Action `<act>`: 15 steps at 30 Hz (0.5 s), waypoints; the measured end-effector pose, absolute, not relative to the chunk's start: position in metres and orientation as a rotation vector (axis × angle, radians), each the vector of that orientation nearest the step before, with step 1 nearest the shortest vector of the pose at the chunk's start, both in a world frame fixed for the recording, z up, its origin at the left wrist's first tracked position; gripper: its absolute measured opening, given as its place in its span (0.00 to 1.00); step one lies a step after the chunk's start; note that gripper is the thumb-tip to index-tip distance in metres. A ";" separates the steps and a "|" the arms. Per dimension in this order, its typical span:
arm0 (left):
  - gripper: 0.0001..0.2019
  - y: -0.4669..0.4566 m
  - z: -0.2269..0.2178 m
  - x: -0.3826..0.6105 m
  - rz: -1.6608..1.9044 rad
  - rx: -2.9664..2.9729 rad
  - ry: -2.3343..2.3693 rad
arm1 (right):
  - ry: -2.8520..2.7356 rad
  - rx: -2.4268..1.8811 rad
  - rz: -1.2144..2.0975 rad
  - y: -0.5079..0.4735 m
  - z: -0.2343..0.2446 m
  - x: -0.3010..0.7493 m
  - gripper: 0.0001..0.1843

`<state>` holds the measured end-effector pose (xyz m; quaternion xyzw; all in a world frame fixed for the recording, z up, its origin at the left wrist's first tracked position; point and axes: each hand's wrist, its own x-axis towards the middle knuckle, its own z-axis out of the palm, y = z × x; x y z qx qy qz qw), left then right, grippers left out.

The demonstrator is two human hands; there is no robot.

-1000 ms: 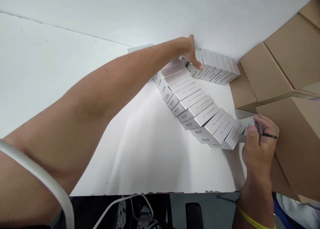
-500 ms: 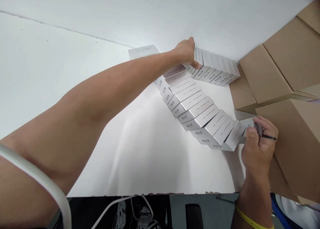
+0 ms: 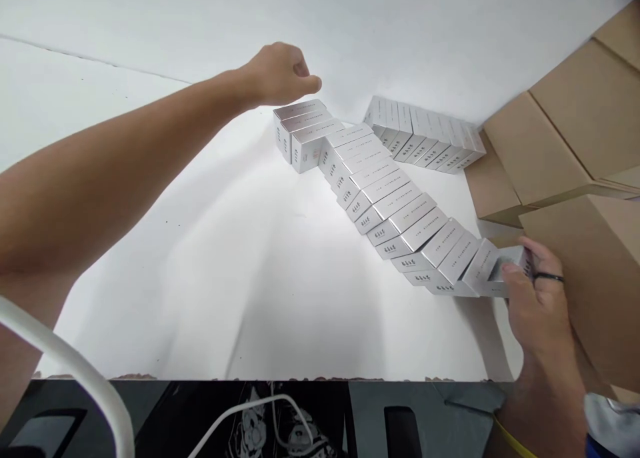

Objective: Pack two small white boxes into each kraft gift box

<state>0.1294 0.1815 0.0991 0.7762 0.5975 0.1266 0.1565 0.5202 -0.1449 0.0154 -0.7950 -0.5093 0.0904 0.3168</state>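
Small silver-white boxes with dark print stand in a long slanting row (image 3: 385, 191) on the white table. At the row's near right end, my right hand (image 3: 543, 305) grips a box (image 3: 507, 258), thumb on the near side and fingers round the far side. That box touches the end of the row. My left hand (image 3: 283, 75) hovers just above and behind the far left boxes (image 3: 307, 135), fingers loosely curled and thumb held apart. Nothing shows in it, though its palm side is partly hidden.
A second row of similar boxes (image 3: 425, 135) stands behind, leaning together. Brown cardboard cartons (image 3: 560, 138) line the right side. The white table (image 3: 200, 298) ends at a chipped front edge. A white curved tube (image 3: 85, 371) crosses the lower left, with cables below.
My left hand has moved left from the rear row to above the slanting row's far end. My right hand has brought its box against the row's near end.
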 end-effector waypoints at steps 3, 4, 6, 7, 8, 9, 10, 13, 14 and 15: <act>0.27 0.175 0.087 0.110 0.277 2.161 1.648 | -1.295 -2.163 0.242 -0.156 0.021 0.515 0.40; 0.30 0.171 0.083 0.107 0.242 2.135 1.592 | -1.271 -2.185 0.225 -0.160 0.022 0.511 0.41; 0.39 0.165 0.075 0.104 0.193 2.087 1.476 | -1.227 -2.204 0.180 -0.166 0.022 0.499 0.44; 0.43 0.162 0.072 0.104 0.188 2.076 1.433 | -1.214 -2.200 0.157 -0.167 0.022 0.492 0.45; 0.46 0.161 0.070 0.104 0.187 2.077 1.408 | -1.206 -2.195 0.135 -0.166 0.021 0.485 0.45; 0.48 0.160 0.068 0.105 0.188 2.086 1.401 | -1.203 -2.189 0.118 -0.165 0.020 0.479 0.44; 0.49 0.160 0.066 0.106 0.181 2.101 1.404 | -1.204 -2.184 0.104 -0.162 0.020 0.474 0.43; 0.49 0.163 0.062 0.111 0.143 2.135 1.410 | -1.219 -2.167 0.089 -0.151 0.020 0.469 0.38; 0.49 0.165 0.061 0.112 0.145 2.144 1.412 | -1.217 -2.163 0.072 -0.147 0.020 0.470 0.37; 0.48 0.166 0.060 0.113 0.155 2.147 1.417 | -1.208 -2.160 0.044 -0.145 0.020 0.471 0.36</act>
